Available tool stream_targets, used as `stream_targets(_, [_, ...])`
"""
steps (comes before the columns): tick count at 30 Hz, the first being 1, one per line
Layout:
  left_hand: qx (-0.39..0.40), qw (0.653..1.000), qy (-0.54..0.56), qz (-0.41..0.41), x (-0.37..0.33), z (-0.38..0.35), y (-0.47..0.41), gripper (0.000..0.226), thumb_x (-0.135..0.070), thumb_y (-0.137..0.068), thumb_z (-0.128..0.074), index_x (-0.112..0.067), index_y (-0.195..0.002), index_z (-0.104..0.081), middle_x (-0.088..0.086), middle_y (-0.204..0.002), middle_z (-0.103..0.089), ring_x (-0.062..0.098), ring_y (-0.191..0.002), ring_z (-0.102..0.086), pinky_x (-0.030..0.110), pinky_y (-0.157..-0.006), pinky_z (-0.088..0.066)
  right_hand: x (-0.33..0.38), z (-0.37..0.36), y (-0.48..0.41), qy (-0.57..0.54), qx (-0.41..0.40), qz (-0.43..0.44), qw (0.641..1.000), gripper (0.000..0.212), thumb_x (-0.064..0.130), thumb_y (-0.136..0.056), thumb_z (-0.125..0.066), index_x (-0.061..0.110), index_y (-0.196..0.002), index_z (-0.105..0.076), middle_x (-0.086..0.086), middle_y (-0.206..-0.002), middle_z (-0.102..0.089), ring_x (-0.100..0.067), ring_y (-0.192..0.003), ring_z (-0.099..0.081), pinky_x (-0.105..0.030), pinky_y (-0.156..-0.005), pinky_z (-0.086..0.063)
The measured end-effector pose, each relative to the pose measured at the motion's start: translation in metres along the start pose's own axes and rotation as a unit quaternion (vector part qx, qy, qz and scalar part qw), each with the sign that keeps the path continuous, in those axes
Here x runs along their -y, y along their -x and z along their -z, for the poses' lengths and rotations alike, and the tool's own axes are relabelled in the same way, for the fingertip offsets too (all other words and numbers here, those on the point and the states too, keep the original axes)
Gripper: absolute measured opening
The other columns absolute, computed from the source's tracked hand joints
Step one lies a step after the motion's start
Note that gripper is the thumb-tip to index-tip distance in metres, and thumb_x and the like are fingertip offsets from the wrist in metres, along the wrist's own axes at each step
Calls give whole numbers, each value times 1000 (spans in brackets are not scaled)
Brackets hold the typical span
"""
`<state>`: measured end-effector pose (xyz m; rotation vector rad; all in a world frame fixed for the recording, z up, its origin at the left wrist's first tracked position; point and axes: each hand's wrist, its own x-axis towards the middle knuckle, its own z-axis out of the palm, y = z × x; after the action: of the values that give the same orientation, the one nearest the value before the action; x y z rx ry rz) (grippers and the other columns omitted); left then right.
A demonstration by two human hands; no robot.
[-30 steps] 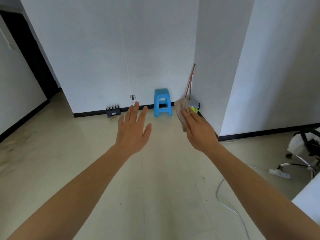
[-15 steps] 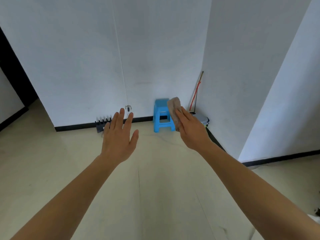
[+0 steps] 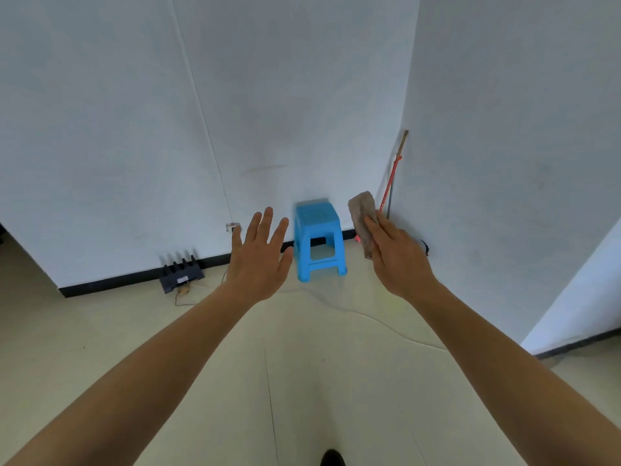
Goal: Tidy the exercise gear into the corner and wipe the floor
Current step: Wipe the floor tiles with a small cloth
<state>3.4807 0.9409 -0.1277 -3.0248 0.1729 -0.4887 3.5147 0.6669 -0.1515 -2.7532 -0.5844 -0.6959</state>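
Blue stool (image 3: pixel 319 237) against the wall (image 3: pixel 268 95); poles (image 3: pixel 394 176), perhaps brooms, lean nearby.

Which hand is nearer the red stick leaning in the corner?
Right. The right hand, holding a rag, is just left of the red stick in view; the left hand is farther left, beyond the stool.

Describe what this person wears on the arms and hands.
Nothing shows: the left forearm and right forearm are bare to the picture's edge, no sleeves. The left hand and right hand have no gloves, rings, watch or bands in view.
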Motion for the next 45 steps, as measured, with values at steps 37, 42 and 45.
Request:
stream_targets(37, [277, 956, 92, -31, 152, -456, -857, 67, -47, -103, -25, -20, -157, 6, 9, -159, 30, 27, -150, 16, 52, -121, -7, -363, -507, -725, -25, 250, -162, 954, 50, 24, -103, -40, 25, -152, -34, 5, -159, -35, -25, -127, -55, -40, -99, -47])
stream_targets(42, [344, 935, 83, 1, 141, -531, -907, 66, -47, -103, -24, -21, -157, 6, 7, -160, 28, 26, -150, 15, 50, -121, -8, -413, -596, -766, -86, 311, -124, 939, 45, 25, -104, -38, 24, -149, -39, 4, -154, -42, -29, -121, -59, -42, -92, -51])
stream_targets(45, [365, 927, 90, 20, 137, -582, -927, 66, -45, -103, -27, -20, -157, 1, 9, -162, 22, 26, -151, 11, 49, -120, -11, -436, -654, -777, -108, 347, -128, 923, 45, 26, -104, -40, 23, -148, -40, 3, -152, -44, -31, -116, -60, -46, -90, -52])
